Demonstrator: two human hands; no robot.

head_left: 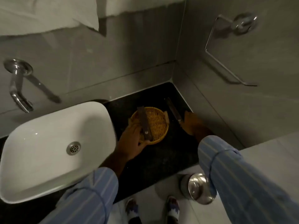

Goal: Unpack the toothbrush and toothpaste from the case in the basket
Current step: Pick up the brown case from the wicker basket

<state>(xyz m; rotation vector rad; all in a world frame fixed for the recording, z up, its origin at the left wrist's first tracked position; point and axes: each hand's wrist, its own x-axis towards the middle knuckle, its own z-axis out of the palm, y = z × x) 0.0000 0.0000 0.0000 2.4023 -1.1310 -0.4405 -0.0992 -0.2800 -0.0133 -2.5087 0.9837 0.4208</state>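
Observation:
A round yellow wicker basket (pixel 157 125) sits on the black counter (pixel 155 159) beside the sink. My left hand (pixel 131 140) grips the near end of a long dark brown case (pixel 144 122) that lies slanted across the basket's left side. My right hand (pixel 192 125) holds a second long dark case (pixel 173 110) by its near end, to the right of the basket, with its far end pointing toward the back corner. Whether either case is open is not visible. No toothbrush or toothpaste shows.
A white rectangular sink (pixel 53 147) with a metal drain fills the left. A chrome tap (pixel 17 88) juts from the grey wall above it. A chrome towel ring (pixel 229 50) hangs on the right wall. A steel bin lid (pixel 199 188) stands on the floor below.

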